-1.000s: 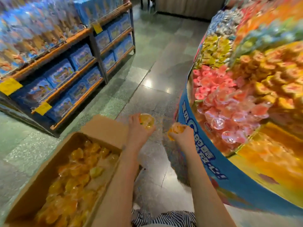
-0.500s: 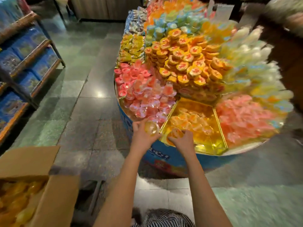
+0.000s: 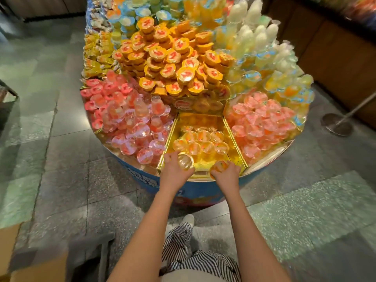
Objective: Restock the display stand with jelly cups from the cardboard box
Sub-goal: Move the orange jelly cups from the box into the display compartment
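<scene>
A round display stand (image 3: 142, 180) with a blue skirt fills the upper middle of the head view. Its near gold compartment (image 3: 203, 121) holds several clear cups of orange jelly (image 3: 200, 144). My left hand (image 3: 173, 171) grips one clear jelly cup (image 3: 185, 161) over the compartment's front left corner. My right hand (image 3: 226, 174) holds another orange jelly cup (image 3: 220, 166) at the front edge, a little right of centre. Only a corner of the cardboard box (image 3: 12, 257) shows at the bottom left.
Pink jelly cups (image 3: 130, 121) fill the left compartment and more pink ones (image 3: 262, 121) the right. Orange-lidded cups (image 3: 173, 58) are piled behind. A post base (image 3: 337, 124) stands on the stone floor at right. My striped trouser leg (image 3: 183, 241) shows below.
The view has swung right and closer to the stand; the box has slid to the bottom left corner. Both hands, each with a cup, have moved forward over the gold compartment's front edge.
</scene>
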